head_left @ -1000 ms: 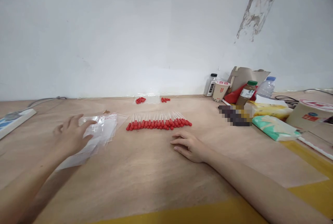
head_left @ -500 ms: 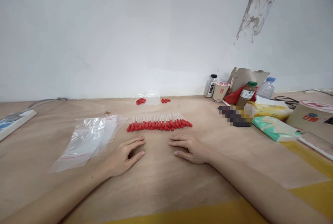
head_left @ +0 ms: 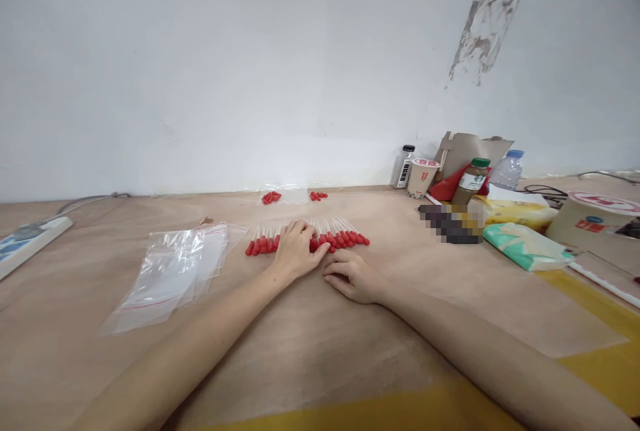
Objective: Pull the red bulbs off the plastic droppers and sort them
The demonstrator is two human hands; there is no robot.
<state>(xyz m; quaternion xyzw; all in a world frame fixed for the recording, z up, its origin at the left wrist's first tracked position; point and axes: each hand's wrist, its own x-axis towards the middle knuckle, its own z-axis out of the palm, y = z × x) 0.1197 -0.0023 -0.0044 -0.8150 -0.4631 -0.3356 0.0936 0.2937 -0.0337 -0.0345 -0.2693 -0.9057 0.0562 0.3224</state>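
A row of red-tipped pale sticks (head_left: 345, 239), like oversized swabs or matches, lies across the table with the red ends toward me. My left hand (head_left: 299, 251) rests over the middle of this row, fingers extended across the sticks and thumb pointing right, hiding part of them. Just below the row's right half, my right hand (head_left: 356, 277) lies on the table with loosely bent fingers, a gap between them and the thumb, holding nothing visible. To the left are overlapping clear zip bags (head_left: 175, 271).
Small red pieces (head_left: 271, 197) lie on clear plastic near the wall, with more red pieces (head_left: 319, 196) beside them. At right stand a paper cup (head_left: 423, 179), bottles (head_left: 473, 181), tissue packs (head_left: 527, 245) and a large tub (head_left: 593, 224). A power strip (head_left: 35, 244) sits at far left.
My left hand has moved forward and right from the table onto the middle of the stick row. My right hand has shifted slightly, its fingers more bent.
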